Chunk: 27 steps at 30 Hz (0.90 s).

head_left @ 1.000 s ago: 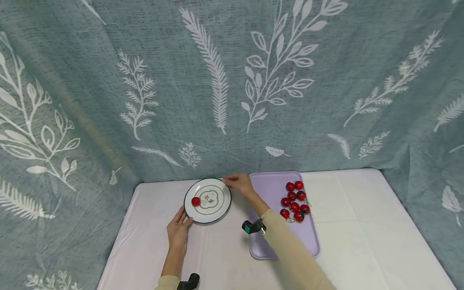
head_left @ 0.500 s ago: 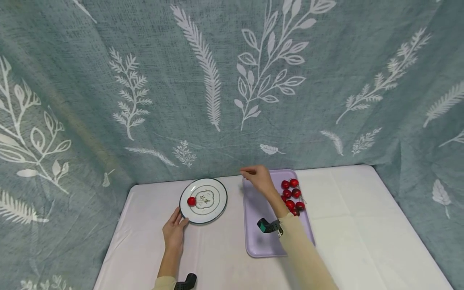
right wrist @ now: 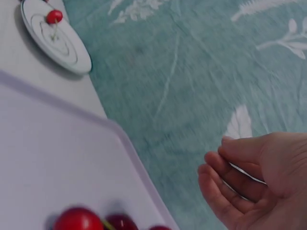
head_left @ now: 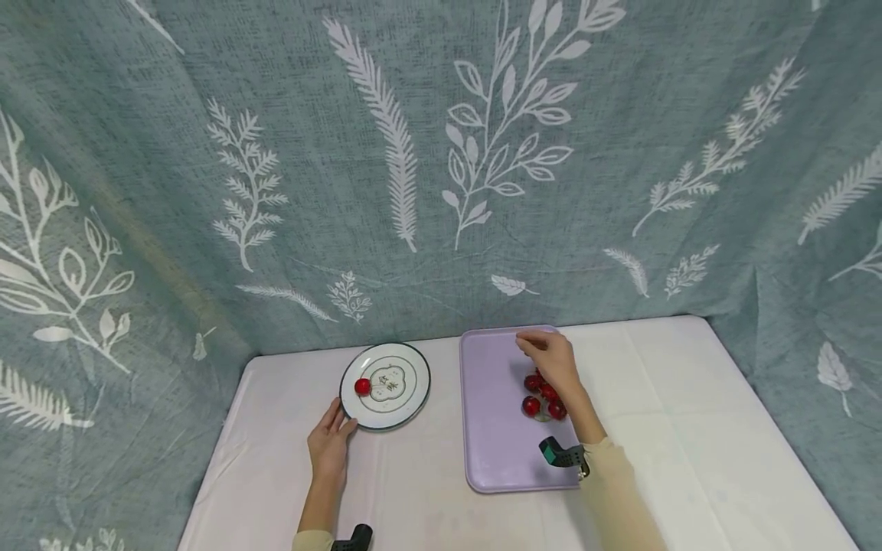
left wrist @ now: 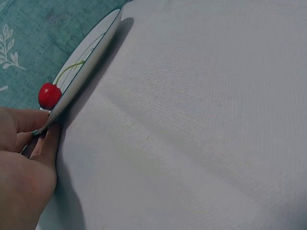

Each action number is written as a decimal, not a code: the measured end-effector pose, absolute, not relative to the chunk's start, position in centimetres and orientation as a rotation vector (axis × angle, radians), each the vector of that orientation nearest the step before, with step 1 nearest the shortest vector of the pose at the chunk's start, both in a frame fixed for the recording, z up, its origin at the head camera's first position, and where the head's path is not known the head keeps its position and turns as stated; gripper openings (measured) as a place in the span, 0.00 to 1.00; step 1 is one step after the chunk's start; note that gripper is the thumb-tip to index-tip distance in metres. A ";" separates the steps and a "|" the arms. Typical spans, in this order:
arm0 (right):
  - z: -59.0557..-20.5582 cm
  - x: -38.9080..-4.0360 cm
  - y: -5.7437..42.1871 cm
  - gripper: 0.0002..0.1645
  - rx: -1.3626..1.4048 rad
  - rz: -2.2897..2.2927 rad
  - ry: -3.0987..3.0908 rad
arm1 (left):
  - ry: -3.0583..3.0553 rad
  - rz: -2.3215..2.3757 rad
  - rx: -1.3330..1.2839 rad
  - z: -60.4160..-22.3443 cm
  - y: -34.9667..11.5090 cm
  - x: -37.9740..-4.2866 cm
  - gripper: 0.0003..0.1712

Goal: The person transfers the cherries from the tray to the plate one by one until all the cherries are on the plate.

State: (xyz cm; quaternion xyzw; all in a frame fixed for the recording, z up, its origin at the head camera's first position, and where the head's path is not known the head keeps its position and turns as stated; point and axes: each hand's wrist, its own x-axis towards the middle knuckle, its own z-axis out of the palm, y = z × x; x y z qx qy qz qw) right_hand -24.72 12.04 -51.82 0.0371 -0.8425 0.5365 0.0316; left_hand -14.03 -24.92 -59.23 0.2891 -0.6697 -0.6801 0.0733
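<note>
A white plate [head_left: 409, 386] with a dark rim bears one red cherry [head_left: 362, 387], its stem lying toward the plate's middle. My left hand [head_left: 328, 446] grips the plate's near left edge; in the left wrist view the rim runs between its digits, close to the cherry [left wrist: 50, 96]. On the right, my right hand [head_left: 555, 361] hovers over the far part of a lilac tray [head_left: 496, 451]. Its fingers are loosely curled with nothing visible between them in the right wrist view. Several cherries [head_left: 531, 405] lie in the tray below this hand, partly hidden by it and the forearm.
A white cloth [head_left: 420, 474] covers the table. Behind the table's far edge hangs a teal curtain [head_left: 310, 191] with white leaf prints. A strip of white cloth separates the plate from the tray.
My right hand has left the plate's far right rim and moved right, across the tray, to above the cherries. The left hand stays at the plate. The head view has shifted slightly.
</note>
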 end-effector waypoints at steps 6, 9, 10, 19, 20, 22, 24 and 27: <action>-52.5 -24.2 14.6 0.15 0.003 1.647 -2.584 | -2.006 -2.040 0.882 -59.3 -24.8 -13.9 0.38; -52.8 -24.0 15.9 0.16 -0.048 1.635 -2.580 | -2.002 -2.033 0.889 -59.4 -24.7 -14.0 0.38; -52.9 -23.9 16.3 0.16 -0.060 1.628 -2.580 | -1.999 -2.031 0.890 -59.4 -24.7 -14.0 0.38; -55.0 -23.3 20.8 0.15 -0.178 1.535 -2.584 | -1.980 -2.032 0.912 -59.6 -24.4 -14.4 0.39; -55.2 -23.3 21.2 0.15 -0.193 1.520 -2.591 | -1.983 -2.027 0.915 -59.6 -24.4 -14.5 0.39; -55.5 -23.1 21.8 0.15 -0.214 1.496 -2.610 | -1.984 -2.027 0.914 -59.5 -24.4 -14.5 0.39; -55.8 -22.9 22.3 0.16 -0.221 1.479 -2.629 | -1.990 -2.016 0.917 -59.4 -24.3 -14.6 0.38; -56.3 -22.7 22.8 0.16 -0.220 1.476 -2.642 | -1.991 -2.010 0.909 -59.4 -24.2 -14.6 0.38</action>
